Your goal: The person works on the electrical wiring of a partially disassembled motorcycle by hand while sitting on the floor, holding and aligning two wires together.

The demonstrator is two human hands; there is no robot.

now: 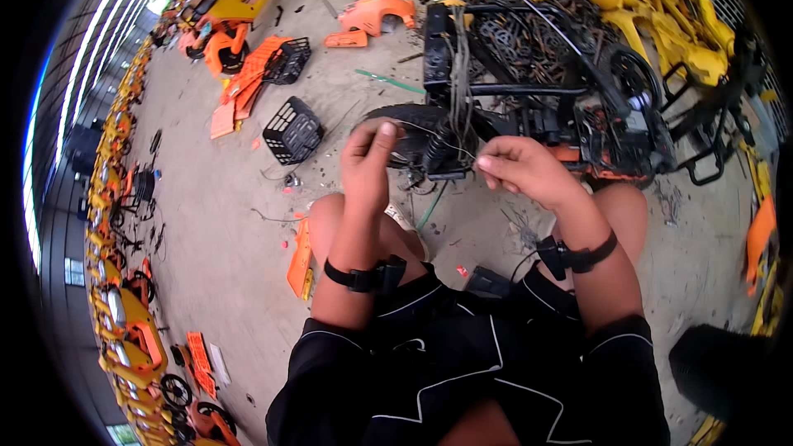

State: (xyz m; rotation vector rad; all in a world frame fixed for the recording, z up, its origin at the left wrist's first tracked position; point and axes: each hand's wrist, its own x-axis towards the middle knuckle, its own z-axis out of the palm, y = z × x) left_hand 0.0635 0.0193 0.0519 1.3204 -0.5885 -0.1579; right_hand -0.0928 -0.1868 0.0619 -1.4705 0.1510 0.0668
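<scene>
Over the wheel, the wire slants rightward from my left hand to my right hand, both pinched on it.

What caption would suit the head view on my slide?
Left hand and right hand hold a thin strand between them, near a black vehicle frame.

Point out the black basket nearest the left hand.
The nearer basket, on the floor left of the left hand; the other basket lies farther off, beside orange panels.
</scene>
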